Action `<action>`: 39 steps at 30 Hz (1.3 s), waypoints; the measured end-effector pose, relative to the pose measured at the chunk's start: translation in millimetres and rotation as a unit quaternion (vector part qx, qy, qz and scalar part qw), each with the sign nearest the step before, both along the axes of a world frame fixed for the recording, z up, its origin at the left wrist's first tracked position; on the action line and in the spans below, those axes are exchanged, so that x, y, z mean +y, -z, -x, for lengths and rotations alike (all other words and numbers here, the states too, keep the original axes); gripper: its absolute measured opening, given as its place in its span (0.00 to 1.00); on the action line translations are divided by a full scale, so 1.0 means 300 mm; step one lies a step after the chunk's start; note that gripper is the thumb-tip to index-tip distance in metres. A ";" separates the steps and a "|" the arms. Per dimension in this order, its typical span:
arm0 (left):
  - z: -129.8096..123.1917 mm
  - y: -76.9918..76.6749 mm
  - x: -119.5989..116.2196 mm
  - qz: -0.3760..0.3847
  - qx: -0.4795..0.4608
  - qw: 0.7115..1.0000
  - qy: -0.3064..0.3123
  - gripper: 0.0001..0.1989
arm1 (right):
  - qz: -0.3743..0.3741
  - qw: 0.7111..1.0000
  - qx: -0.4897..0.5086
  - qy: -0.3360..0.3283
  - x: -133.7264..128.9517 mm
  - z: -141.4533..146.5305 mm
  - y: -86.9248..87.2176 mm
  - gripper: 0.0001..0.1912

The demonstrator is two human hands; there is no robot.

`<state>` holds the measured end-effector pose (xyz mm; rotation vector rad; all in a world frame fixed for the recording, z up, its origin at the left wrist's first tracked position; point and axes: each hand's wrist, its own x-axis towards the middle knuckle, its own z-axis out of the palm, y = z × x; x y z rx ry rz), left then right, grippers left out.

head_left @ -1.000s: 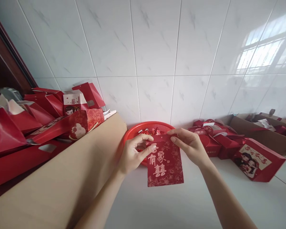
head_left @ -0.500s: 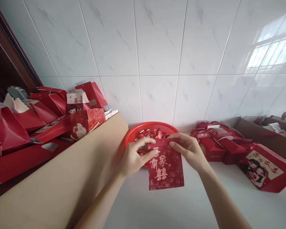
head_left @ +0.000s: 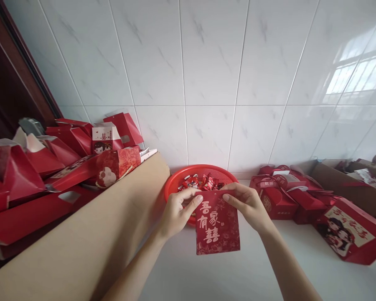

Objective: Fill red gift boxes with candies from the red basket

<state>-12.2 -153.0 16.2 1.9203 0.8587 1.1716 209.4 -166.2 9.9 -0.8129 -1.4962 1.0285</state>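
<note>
A flat-looking red bag [head_left: 218, 225] with pale characters on its front hangs upright between my two hands. My left hand [head_left: 179, 211] pinches its top left corner between thumb and fingers. At the top right corner, my right hand [head_left: 248, 205] pinches it in the same way. Just behind the bag sits a red plastic basket [head_left: 172, 180] holding wrapped sweets [head_left: 208, 182]; the bag and my hands hide its front part.
On the left a large cardboard box [head_left: 125, 200] holds several red gift boxes [head_left: 72, 140]. Several filled-out red boxes [head_left: 277, 202] stand at the right, beside another cardboard box [head_left: 338, 177]. A tiled wall [head_left: 209, 133] rises behind.
Both hands still hold the bag's top edge. My left thumb has shifted slightly left, uncovering the top character. The whole view has shifted slightly, with the scene a little lower.
</note>
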 end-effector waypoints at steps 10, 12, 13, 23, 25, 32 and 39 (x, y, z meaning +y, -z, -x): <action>-0.003 0.010 0.006 -0.020 -0.010 1.000 -0.005 0.14 | 0.018 0.999 -0.024 0.020 -0.019 0.000 -0.007 0.17; -0.003 0.011 0.010 -0.019 -0.017 1.000 -0.005 0.15 | 0.021 1.000 -0.016 0.017 -0.027 0.004 -0.006 0.17; -0.003 0.011 0.012 -0.018 -0.021 1.000 -0.002 0.15 | 0.021 1.000 -0.009 0.018 -0.032 0.007 -0.004 0.17; -0.017 0.020 0.015 -0.003 0.021 0.998 0.062 0.16 | 0.048 0.995 0.048 0.078 -0.128 0.026 0.063 0.18; -0.029 0.026 0.010 -0.007 0.028 0.996 0.080 0.17 | 0.043 0.992 0.057 0.101 -0.149 0.021 0.085 0.19; -0.105 0.079 -0.022 -0.006 0.027 0.994 0.109 0.16 | 0.035 0.987 0.044 0.154 -0.193 -0.052 0.135 0.18; -0.174 0.145 -0.053 -0.045 0.034 0.991 0.118 0.15 | -0.082 0.872 0.006 0.483 -0.238 -0.324 0.173 0.18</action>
